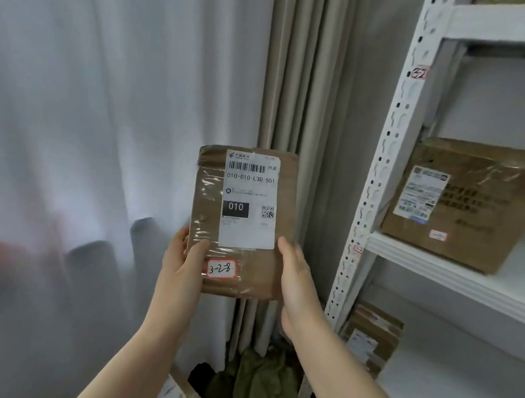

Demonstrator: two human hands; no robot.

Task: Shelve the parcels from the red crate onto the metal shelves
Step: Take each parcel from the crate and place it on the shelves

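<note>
Parcel is held upright in the air, just left of the metal shelves; I see left hand and right hand each gripping one lower side of it.

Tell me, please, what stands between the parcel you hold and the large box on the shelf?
In the head view, the shelf's white perforated upright stands between the parcel and the large box, beige curtain beside it.
</note>
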